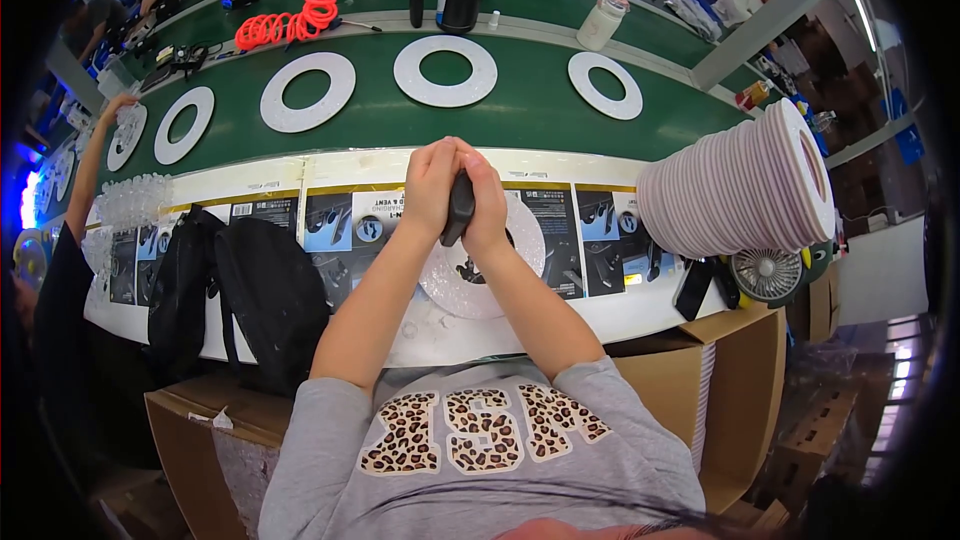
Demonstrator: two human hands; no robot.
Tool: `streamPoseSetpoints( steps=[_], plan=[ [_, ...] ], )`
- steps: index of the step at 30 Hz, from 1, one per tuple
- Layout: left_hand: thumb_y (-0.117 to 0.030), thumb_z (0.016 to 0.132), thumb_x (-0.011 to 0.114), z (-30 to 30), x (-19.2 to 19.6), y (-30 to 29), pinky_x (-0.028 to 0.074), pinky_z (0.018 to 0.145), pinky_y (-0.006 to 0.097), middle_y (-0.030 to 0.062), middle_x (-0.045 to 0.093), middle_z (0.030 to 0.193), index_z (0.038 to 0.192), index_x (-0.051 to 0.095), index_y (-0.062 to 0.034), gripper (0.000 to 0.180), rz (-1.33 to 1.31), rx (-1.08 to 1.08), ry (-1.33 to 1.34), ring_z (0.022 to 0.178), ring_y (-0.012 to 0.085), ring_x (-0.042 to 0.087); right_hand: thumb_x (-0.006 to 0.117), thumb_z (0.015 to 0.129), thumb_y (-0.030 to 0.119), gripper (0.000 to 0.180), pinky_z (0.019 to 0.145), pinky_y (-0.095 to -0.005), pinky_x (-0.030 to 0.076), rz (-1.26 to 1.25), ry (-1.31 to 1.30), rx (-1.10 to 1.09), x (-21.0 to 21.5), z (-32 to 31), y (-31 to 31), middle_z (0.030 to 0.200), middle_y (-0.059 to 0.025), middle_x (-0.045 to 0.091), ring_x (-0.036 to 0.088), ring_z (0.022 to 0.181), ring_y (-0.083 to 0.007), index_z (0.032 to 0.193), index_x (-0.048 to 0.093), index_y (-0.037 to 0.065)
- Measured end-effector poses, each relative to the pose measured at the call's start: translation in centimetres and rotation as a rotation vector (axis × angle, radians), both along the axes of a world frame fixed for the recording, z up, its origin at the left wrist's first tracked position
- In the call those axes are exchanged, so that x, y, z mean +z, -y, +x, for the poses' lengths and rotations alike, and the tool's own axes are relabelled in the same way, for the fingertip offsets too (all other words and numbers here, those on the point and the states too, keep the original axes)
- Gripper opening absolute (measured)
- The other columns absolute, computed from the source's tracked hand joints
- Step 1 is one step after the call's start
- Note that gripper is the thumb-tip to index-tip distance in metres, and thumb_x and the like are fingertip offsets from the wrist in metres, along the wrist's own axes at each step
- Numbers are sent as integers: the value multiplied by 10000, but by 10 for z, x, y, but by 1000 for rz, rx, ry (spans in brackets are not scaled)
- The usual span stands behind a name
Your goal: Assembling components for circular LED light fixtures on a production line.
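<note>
- Gripping a black handheld tool (459,210), the left hand (430,182) and right hand (486,202) wrap it from both sides;
- its long axis runs roughly between the white tabletop's (560,328) near and far edges; which end works is hidden;
- smooth, matte, rounded;
- it sits over a white ring-shaped disc (458,290), nearer the far edge; contact unclear.
</note>
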State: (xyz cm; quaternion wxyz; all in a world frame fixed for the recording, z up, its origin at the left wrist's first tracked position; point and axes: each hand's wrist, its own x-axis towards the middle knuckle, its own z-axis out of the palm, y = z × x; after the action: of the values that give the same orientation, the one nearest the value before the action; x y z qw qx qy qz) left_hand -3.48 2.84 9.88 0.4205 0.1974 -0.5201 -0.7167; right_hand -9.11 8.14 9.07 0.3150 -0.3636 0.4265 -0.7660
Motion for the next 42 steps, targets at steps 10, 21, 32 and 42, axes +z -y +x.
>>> streamPoseSetpoints(
  steps=[10, 21, 32, 42],
  plan=[
    [-147, 932, 370, 12, -16, -8, 395, 523, 221, 42, 564, 635, 695, 565, 28, 354, -37, -6, -26, 559, 71, 477, 386, 917, 247, 392, 847, -239, 369, 3, -41, 85, -14, 10, -12, 860, -56, 568, 482, 844, -112, 1050, 545, -86],
    [-165, 932, 361, 12, -15, -10, 381, 528, 221, 40, 549, 627, 701, 572, 30, 369, -50, 2, -18, 555, 70, 453, 371, 918, 253, 413, 802, -232, 366, 12, -34, 74, -9, 13, -15, 804, -33, 536, 466, 798, -108, 1091, 528, -87],
    [-151, 931, 359, 13, -8, -21, 420, 576, 235, 66, 594, 677, 714, 585, 41, 367, -26, 41, -28, 590, 98, 500, 371, 916, 283, 371, 796, -252, 367, 2, -17, 50, -9, 12, -21, 914, -85, 553, 476, 835, -142, 845, 545, -36],
    [-160, 936, 374, 17, -21, -26, 361, 514, 206, 22, 546, 629, 705, 567, 19, 350, -32, 28, -46, 560, 54, 440, 355, 933, 329, 399, 734, -237, 369, 44, -95, 70, -16, 14, -30, 825, -39, 567, 486, 792, -112, 851, 581, 12]
  ],
)
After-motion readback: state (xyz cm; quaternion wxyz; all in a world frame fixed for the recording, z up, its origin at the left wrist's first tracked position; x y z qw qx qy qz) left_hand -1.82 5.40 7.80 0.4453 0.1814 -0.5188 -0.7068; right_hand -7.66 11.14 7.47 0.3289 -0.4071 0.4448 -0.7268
